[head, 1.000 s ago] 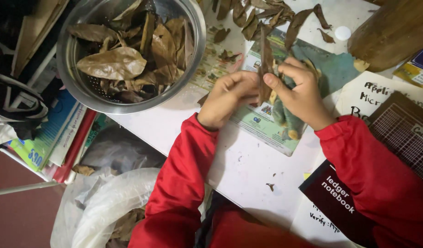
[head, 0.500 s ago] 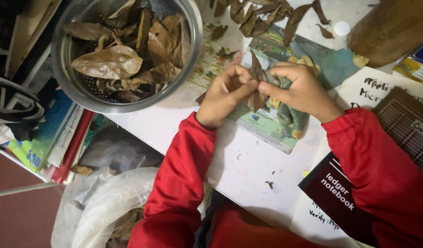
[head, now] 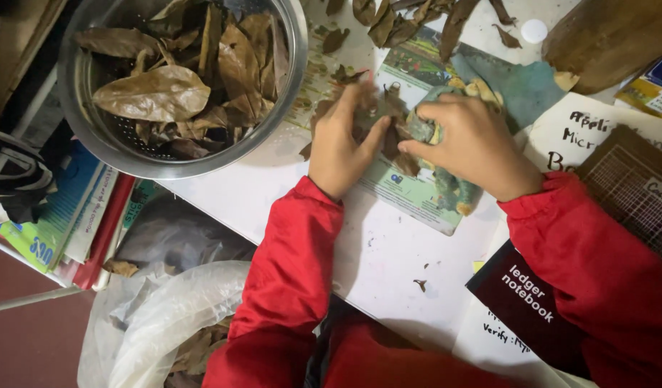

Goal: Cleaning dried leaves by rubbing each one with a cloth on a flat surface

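Note:
My left hand (head: 339,144) and my right hand (head: 471,144) meet over a green picture booklet (head: 417,190) on the white table (head: 388,266). Both pinch and press on brown dried leaf pieces (head: 388,133) lying between them, which look torn and crumpled. Both arms wear red sleeves. A steel colander bowl (head: 180,86) full of large dried brown leaves stands at the upper left, just beyond my left hand. More dried leaves (head: 403,14) lie scattered at the table's far edge.
A dark notebook (head: 532,294) and papers lie under my right forearm. A brown woven mat (head: 632,179) is at right. Books (head: 65,215) are stacked at left below the table. A white plastic bag (head: 151,330) with leaves sits lower left.
The upright leaf held between both hands has been brought down onto the booklet and crushed into pieces. Both hands have lowered and spread over it.

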